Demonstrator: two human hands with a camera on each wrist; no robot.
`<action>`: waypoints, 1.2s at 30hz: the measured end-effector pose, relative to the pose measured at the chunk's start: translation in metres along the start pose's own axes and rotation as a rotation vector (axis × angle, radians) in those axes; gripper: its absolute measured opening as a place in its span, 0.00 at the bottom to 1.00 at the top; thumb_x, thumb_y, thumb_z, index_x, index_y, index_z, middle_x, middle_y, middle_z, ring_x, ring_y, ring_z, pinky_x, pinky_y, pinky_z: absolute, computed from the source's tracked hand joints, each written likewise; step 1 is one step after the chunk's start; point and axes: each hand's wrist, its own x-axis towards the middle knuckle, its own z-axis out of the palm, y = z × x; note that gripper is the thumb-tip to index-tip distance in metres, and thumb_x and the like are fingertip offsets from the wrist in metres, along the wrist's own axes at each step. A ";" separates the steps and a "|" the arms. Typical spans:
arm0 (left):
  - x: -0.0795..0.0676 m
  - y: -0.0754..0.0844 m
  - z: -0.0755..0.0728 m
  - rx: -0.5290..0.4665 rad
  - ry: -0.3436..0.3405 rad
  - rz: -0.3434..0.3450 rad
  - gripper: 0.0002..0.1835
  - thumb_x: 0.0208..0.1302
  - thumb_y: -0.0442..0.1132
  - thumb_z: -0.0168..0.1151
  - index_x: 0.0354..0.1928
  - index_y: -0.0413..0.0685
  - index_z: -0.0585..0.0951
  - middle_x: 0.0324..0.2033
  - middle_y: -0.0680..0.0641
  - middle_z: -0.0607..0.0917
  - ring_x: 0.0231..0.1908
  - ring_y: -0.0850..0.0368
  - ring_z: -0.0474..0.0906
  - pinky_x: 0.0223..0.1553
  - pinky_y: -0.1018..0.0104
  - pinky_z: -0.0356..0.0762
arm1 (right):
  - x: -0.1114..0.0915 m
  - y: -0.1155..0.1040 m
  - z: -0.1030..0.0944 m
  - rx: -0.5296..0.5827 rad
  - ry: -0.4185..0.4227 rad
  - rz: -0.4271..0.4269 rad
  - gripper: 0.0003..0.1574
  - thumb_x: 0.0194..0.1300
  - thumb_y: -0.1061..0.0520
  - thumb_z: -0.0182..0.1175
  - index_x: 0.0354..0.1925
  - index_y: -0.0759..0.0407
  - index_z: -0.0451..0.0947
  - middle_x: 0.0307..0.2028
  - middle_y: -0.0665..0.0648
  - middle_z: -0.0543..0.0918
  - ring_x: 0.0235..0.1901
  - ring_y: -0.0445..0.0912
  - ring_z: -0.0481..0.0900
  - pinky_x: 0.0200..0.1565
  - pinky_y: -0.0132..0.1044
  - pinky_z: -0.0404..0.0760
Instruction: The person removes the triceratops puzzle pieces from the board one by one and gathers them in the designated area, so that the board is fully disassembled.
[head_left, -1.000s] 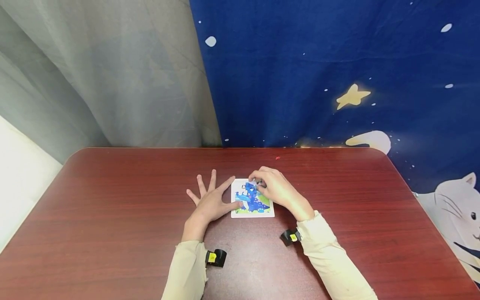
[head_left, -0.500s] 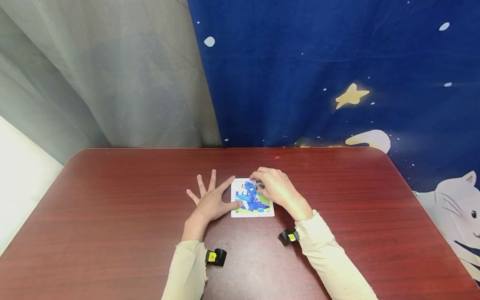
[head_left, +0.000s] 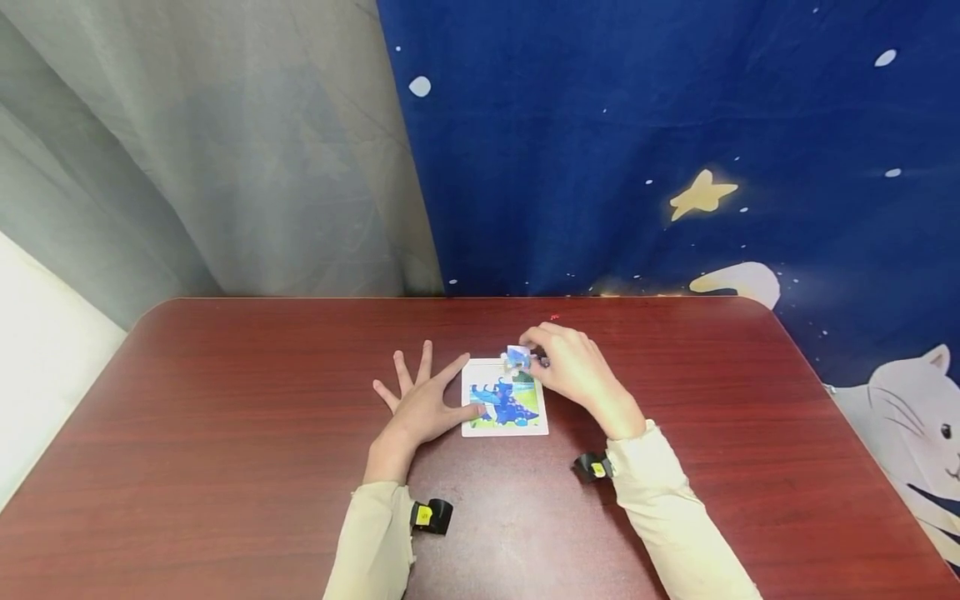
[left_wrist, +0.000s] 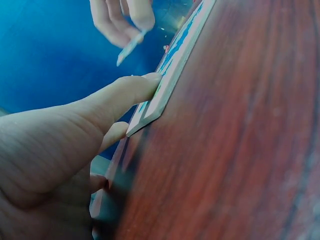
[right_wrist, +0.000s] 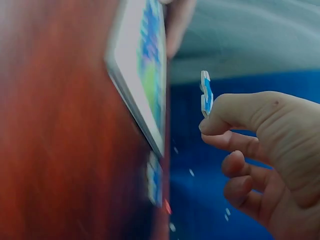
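A small square jigsaw puzzle with a white frame and a blue dinosaur picture lies on the table. My left hand rests at its left side with fingers spread. The thumb lies on the picture and the index fingertip is at the far left corner, as the left wrist view also shows of the thumb. My right hand pinches a blue and white puzzle piece between thumb and index finger. The piece is raised above the frame's far edge, and the right wrist view shows it edge-on, clear of the board.
Another blue and white piece lies beside the board, mostly hidden by my right hand in the head view. A small red speck is near the far edge of the brown table. Curtains hang behind.
My right hand has moved up and to the right, lifting the piece off the puzzle. Pale backing now shows in the far part of the picture. My left hand has stayed put.
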 end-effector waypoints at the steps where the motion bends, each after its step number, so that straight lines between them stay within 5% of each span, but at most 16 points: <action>1: 0.000 0.000 0.000 -0.002 0.001 0.002 0.44 0.47 0.62 0.67 0.68 0.67 0.63 0.72 0.41 0.38 0.65 0.33 0.19 0.50 0.27 0.17 | -0.001 0.004 -0.004 0.007 0.014 0.007 0.16 0.50 0.62 0.64 0.42 0.56 0.81 0.35 0.51 0.81 0.32 0.46 0.77 0.36 0.42 0.77; 12: 0.000 -0.001 0.001 -0.007 0.004 0.017 0.44 0.47 0.62 0.67 0.68 0.67 0.63 0.72 0.42 0.38 0.65 0.33 0.19 0.50 0.26 0.18 | -0.019 0.046 -0.037 0.041 0.118 0.079 0.14 0.47 0.65 0.64 0.36 0.57 0.81 0.29 0.53 0.79 0.26 0.47 0.72 0.33 0.41 0.72; 22: 0.000 -0.001 0.001 -0.007 -0.001 0.017 0.44 0.47 0.63 0.67 0.69 0.68 0.62 0.72 0.42 0.38 0.65 0.33 0.18 0.50 0.27 0.16 | -0.031 0.060 -0.034 0.092 -0.023 0.171 0.11 0.48 0.65 0.62 0.34 0.58 0.81 0.27 0.51 0.80 0.24 0.44 0.71 0.32 0.39 0.71; 36: 0.000 -0.001 0.001 -0.001 -0.002 0.014 0.44 0.47 0.62 0.67 0.69 0.68 0.62 0.72 0.41 0.38 0.65 0.33 0.18 0.50 0.27 0.16 | -0.033 0.071 -0.020 0.136 -0.082 0.174 0.10 0.47 0.68 0.62 0.31 0.59 0.81 0.26 0.52 0.80 0.25 0.44 0.73 0.32 0.38 0.73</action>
